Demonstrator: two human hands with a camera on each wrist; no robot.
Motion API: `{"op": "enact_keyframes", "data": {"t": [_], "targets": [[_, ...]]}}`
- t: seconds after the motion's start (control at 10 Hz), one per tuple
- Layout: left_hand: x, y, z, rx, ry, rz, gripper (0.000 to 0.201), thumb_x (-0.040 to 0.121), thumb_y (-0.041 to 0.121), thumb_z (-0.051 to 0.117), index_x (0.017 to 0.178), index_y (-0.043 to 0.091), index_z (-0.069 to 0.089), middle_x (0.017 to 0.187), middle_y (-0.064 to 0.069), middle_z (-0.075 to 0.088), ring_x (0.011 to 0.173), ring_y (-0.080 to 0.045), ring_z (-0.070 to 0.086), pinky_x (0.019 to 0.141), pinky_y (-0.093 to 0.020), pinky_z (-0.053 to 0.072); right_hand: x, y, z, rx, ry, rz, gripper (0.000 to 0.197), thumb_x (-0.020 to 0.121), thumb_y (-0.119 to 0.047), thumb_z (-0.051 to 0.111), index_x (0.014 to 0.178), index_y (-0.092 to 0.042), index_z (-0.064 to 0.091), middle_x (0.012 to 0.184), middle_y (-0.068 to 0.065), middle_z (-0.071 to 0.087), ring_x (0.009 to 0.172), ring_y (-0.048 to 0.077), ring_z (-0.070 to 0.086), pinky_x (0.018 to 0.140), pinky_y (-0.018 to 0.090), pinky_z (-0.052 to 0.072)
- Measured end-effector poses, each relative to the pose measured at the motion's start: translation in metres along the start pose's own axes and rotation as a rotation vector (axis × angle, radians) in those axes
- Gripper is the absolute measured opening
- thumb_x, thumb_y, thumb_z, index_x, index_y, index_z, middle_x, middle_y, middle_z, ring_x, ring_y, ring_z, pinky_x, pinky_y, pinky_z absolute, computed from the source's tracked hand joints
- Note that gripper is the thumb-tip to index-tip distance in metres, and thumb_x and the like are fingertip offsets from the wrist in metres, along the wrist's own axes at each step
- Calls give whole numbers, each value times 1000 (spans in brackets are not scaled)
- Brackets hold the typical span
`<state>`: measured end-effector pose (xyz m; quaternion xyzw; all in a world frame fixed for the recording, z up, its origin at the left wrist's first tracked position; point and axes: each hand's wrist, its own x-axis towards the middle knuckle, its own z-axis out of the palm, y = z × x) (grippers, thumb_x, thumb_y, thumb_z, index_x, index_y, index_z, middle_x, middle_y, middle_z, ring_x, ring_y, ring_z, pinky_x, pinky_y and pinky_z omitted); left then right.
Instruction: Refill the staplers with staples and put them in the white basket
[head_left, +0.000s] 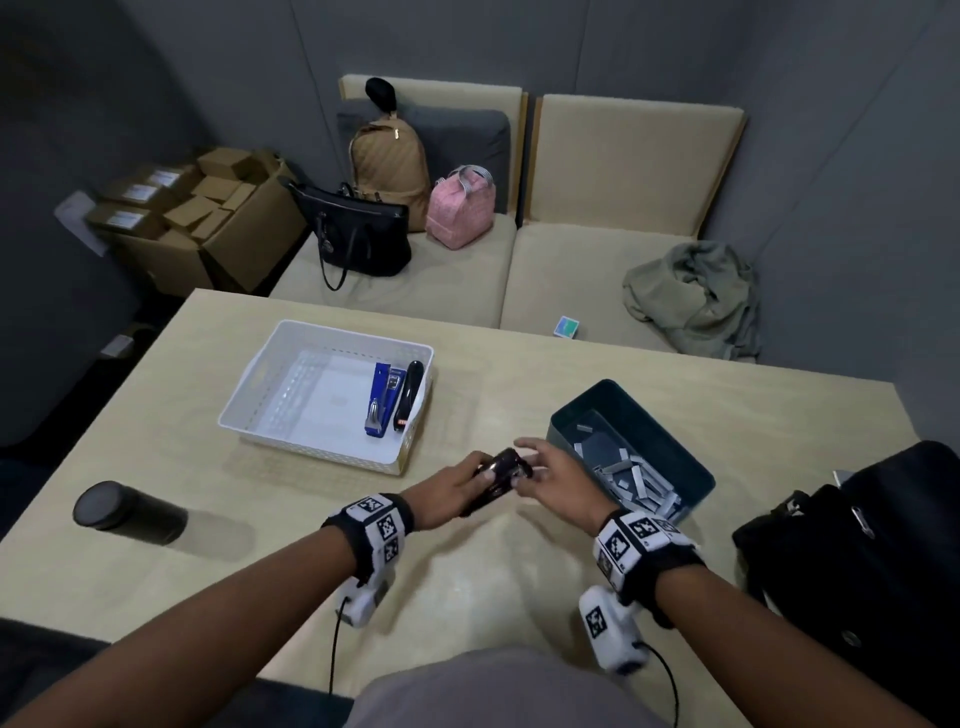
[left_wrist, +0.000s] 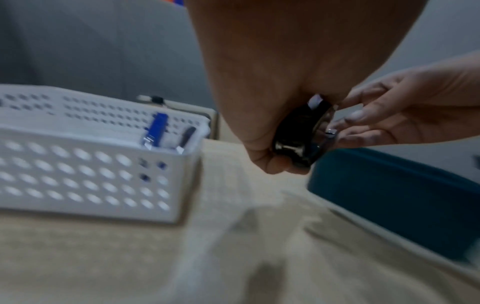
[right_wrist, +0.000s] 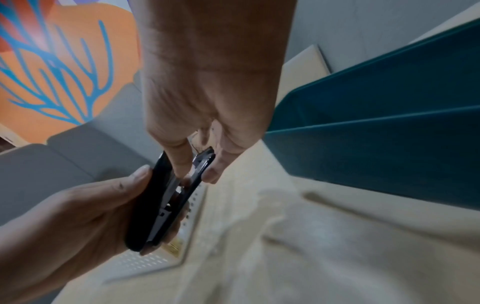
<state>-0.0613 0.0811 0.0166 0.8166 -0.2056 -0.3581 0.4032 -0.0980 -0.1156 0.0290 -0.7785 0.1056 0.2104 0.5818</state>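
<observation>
A white basket (head_left: 260, 382) pierced with rows of holes is seen on a pale beige table (head_left: 519, 571). A blue stapler (head_left: 382, 397) and a black stapler (head_left: 408, 397) are contained. Grey staples (head_left: 636, 480) fill a dark, possibly teal, box (head_left: 623, 402).

I am sitting in what looks like a small office meeting booth. Grey padded walls (head_left: 831, 130) close round a beige cushioned bench (head_left: 597, 270) just behind my pale wooden table (head_left: 519, 571). On the bench stand a tan backpack (head_left: 389, 166), a black handbag (head_left: 363, 234) and a pink bag (head_left: 460, 210), with a green jacket (head_left: 696, 296) heaped at its other end. Left of the bench sits a cardboard box (head_left: 218, 234) full of smaller cartons. My right wrist view shows an orange and blue wall mural (right_wrist: 59, 67).
</observation>
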Motion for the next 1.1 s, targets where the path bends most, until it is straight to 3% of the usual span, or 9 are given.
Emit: {"op": "enact_keyframes", "data": {"t": [0.1,0.2,0.3,0.4,0.5,0.6,0.7,0.9,1.1], "targets": [[-6,-4,-45,32,222,-2,38,101,39,39,129,15,48,106,-3,60,91,-16,55,76,-29,41,30,-44,19,43,-16,-55,76,83,-4,70,145,-23,32,140,11,49,116,24,61,98,37,50],[-12,-9,-93,-22,514,-41,33,102,29,44,126,8,53,110,-12,65,89,-19,57,76,-26,39,56,-86,46,-23,-40,-85,81,84,-7,69,151,-22,24,145,11,43,120,24,59,97,33,49],[-6,-35,-139,-51,713,-215,39,101,34,42,123,3,52,115,-18,65,100,-32,61,81,-32,43,74,-114,71,-92,-83,-113,79,85,-6,67,150,-20,24,147,13,42,119,26,58,98,34,48],[8,-65,-176,-71,734,-506,52,100,43,37,120,-3,50,118,-26,63,104,-41,61,88,-41,50,84,-131,91,-149,-127,-107,71,88,-1,62,148,-15,27,130,8,53,118,31,58,82,22,50],[22,-83,-193,37,595,-668,55,100,42,40,120,-7,54,118,-27,63,107,-41,61,88,-41,50,99,-137,111,-257,-174,-63,73,87,-8,64,148,-17,26,133,12,56,116,32,58,92,31,51],[31,-86,-191,176,470,-726,46,100,36,45,121,-5,54,122,-24,62,113,-38,60,89,-38,47,106,-135,119,-331,-157,-30,74,87,-11,65,149,-15,26,131,14,55,115,29,57,89,30,46],[47,-94,-187,222,437,-700,41,97,32,51,114,-5,57,118,-24,64,108,-39,61,83,-37,49,112,-131,121,-333,-86,-6,70,85,-8,64,146,-15,31,119,15,60,102,26,57,89,32,47],[59,-98,-184,323,444,-550,31,99,31,48,85,3,56,103,-21,67,93,-36,65,68,-33,46,114,-115,111,-284,-12,20,69,85,-10,65,146,-15,32,125,12,56,98,21,56,85,27,45],[55,-82,-185,61,682,-417,34,100,24,40,116,-1,56,116,-23,63,106,-38,59,79,-34,42,92,-97,86,-142,69,54,54,85,-10,65,136,-16,46,106,2,59,91,17,59,80,27,49]]}}
